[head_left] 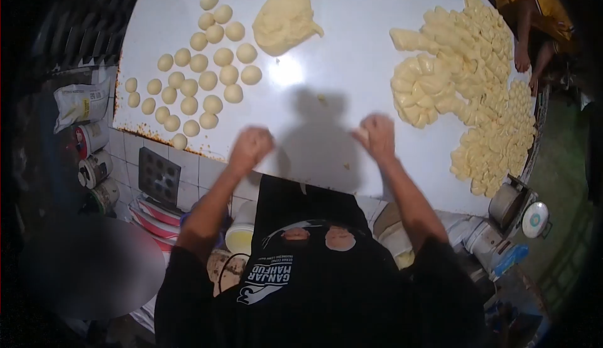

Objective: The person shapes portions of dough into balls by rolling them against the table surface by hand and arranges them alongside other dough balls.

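Observation:
My left hand (252,147) is closed, fingers curled under, at the near edge of the white table (358,40). Closed in the same way, my right hand (377,136) is over the tabletop further right. Whatever either hand may be cupping is hidden by the fingers. Round dough balls (208,81) are spread over the left part of the table, the closest ones just beyond my left hand. At the far middle lies a large lump of dough (284,21). Heaped on the right are many cut, flattened dough pieces (433,87), beyond my right hand.
Small dough scraps (322,99) lie between my hands. Below the left edge are a dark moulded pan (159,175), tubs (95,169) and a white sack (81,104). A pot (504,205) stands at the lower right. Another person's arm (525,31) is near the right edge.

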A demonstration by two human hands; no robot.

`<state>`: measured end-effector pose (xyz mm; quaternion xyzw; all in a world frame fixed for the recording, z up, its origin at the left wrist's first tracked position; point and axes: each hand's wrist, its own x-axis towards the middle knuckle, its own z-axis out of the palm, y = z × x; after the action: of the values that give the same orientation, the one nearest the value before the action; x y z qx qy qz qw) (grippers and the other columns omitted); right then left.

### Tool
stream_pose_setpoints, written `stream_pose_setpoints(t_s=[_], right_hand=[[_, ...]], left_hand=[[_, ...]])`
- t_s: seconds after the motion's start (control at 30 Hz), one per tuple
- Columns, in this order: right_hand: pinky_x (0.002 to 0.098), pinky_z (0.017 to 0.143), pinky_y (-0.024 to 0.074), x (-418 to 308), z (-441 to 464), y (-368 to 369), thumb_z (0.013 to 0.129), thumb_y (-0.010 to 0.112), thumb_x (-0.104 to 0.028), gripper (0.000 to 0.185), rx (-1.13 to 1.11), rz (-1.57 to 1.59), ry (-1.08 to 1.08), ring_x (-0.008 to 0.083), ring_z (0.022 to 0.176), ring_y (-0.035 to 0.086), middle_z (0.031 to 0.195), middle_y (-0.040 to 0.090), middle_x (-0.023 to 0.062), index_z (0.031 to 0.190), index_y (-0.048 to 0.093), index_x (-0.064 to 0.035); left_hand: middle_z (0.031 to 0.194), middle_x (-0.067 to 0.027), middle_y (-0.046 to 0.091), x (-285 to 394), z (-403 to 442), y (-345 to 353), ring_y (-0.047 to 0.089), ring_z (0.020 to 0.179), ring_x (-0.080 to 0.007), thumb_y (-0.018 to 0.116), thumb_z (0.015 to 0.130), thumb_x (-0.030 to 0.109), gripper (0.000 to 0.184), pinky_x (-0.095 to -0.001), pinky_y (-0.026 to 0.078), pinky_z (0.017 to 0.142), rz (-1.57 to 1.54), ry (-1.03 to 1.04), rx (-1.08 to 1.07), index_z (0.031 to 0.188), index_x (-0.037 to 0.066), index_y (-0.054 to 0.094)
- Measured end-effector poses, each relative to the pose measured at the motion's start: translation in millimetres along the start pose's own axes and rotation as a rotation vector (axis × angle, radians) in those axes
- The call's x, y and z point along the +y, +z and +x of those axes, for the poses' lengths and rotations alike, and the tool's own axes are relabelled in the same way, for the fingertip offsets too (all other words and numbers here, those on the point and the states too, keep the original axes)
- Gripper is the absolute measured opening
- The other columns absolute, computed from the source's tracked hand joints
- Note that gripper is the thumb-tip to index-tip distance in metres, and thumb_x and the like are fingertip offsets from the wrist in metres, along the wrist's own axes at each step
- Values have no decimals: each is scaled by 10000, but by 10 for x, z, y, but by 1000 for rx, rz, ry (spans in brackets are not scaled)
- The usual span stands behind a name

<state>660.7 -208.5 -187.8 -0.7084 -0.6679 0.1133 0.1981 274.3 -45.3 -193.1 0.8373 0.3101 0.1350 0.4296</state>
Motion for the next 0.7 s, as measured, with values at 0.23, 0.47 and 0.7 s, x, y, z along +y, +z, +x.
stream_pose_setpoints(t_s=[0.23,0.47,0.7], right_hand=[[512,886,451,-525,80,-78,941,753,-144,141,170,184,6,371,996,573,1003,609,136,987,637,-79],[484,953,520,-933,-674,-186,968,717,-107,82,-399,452,212,358,1020,624,1019,628,161,982,645,-68],[492,820,508,-396,427,32,906,798,-252,174,-453,27,-307,347,903,659,958,672,100,936,704,-109]], left_hand=[[1059,-112,685,673,57,574,659,1035,-354,842,824,99,240,-494,508,904,231,96,374,967,93,649],[1138,-130,664,808,541,394,620,1112,-379,817,885,155,241,-542,487,955,337,-213,461,1050,72,663],[1085,-107,656,237,179,-54,607,1090,-356,824,891,237,263,-483,481,906,472,47,236,1062,97,681]])
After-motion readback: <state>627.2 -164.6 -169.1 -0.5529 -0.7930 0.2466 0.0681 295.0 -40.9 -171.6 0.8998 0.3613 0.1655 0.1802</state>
